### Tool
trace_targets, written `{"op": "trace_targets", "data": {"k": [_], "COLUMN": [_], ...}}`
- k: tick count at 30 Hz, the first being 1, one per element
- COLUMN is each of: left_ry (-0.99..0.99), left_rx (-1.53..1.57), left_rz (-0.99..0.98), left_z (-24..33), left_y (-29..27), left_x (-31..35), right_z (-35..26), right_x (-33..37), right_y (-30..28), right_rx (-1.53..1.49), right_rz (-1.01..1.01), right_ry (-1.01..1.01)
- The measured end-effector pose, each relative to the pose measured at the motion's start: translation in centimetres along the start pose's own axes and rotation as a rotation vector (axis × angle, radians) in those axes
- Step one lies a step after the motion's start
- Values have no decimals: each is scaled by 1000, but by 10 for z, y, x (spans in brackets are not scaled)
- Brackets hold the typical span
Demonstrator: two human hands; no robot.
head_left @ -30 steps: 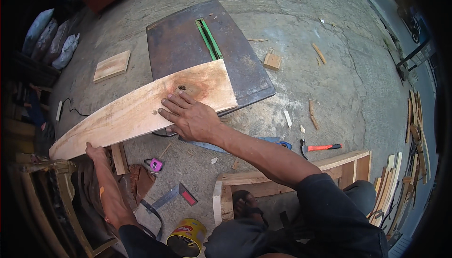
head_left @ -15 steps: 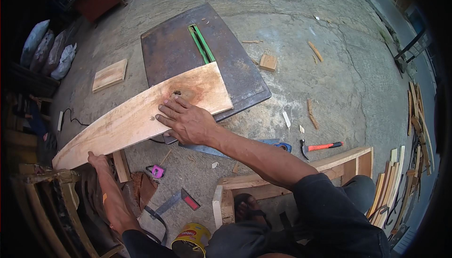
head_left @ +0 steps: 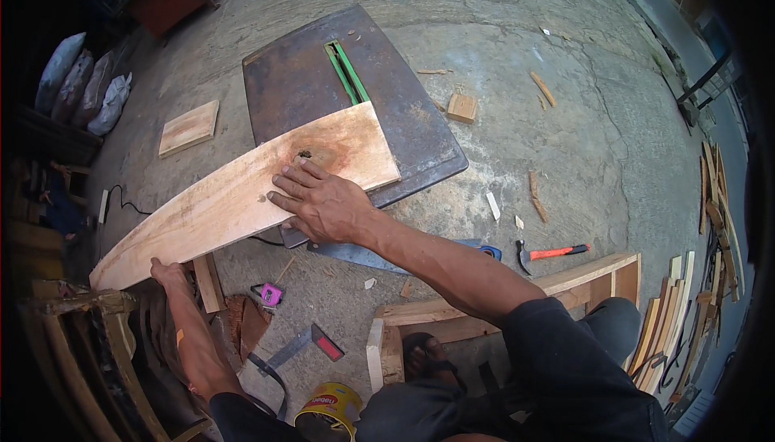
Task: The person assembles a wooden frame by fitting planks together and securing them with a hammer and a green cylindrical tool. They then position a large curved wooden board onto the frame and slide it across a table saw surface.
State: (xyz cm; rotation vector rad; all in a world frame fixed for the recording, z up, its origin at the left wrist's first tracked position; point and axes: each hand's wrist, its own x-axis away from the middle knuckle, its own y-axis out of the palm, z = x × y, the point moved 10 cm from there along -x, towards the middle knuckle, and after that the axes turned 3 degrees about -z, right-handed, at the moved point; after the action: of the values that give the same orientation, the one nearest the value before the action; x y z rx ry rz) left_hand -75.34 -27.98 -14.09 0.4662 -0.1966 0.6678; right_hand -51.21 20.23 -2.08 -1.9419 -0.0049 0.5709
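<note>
A broad, pale wooden board (head_left: 234,188), curved along its far edge and with a dark knot, lies slantwise with its wide right end on a dark metal tabletop (head_left: 299,71). Beneath its far corner runs a slot with green strips (head_left: 347,72) in that top. My right hand (head_left: 327,204) rests flat on the board near the knot, fingers spread and thumb by the near edge. At the narrow left end, my left hand (head_left: 168,272) grips the near edge, thumb on top; its other fingers are mostly hidden below.
Near me lie a pink tape measure (head_left: 268,294), a try square (head_left: 305,347), a handsaw (head_left: 355,255), a hammer (head_left: 553,253) and a wooden frame (head_left: 500,301). A yellow bucket (head_left: 329,408) stands at my feet. Offcuts, including a small block (head_left: 462,108), and wood strips (head_left: 666,313) lie around.
The board and my right hand on it have shifted very slightly away from me over the tabletop. My left hand keeps its grip at the narrow end.
</note>
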Motion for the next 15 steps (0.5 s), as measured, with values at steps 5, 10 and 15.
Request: {"op": "trace_targets", "data": {"k": [5,10,15], "left_ry": [-15,-45,-61], "left_rx": [-13,24,28], "left_rz": [0,-61,-72], "left_z": [-13,-5,-17], "left_y": [5,-2,6], "left_x": [0,-23,-28], "right_z": [8,3,10], "right_x": [2,-3,-5], "right_y": [5,-5,-3], "right_rx": [45,2,42], "right_rz": [-68,33,33], "right_ry": [22,-25,-32]}}
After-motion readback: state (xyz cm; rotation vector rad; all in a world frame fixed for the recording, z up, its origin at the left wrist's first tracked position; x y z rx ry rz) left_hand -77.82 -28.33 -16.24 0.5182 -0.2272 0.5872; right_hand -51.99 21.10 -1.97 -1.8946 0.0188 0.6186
